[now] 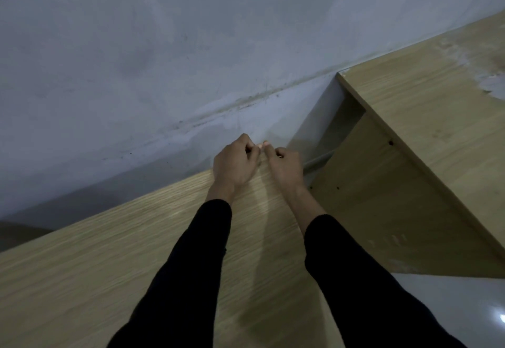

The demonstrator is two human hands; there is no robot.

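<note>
Both of my hands are held together over the far corner of a light wooden tabletop [136, 252]. My left hand [235, 161] has its fingers curled in, thumb tip pointing right. My right hand [285, 166] is curled too, with its forefinger tip against the left thumb tip. The fingertips meet just past the table's far edge, in front of the wall. I cannot make out anything between the tips. Black sleeves cover both forearms.
A grey, stained wall [164, 60] runs close behind the table. To the right stands a second wooden desk [423, 118], higher, with a side panel [382, 211] and worn patches on its top. A glossy pale floor [464, 309] shows at the lower right.
</note>
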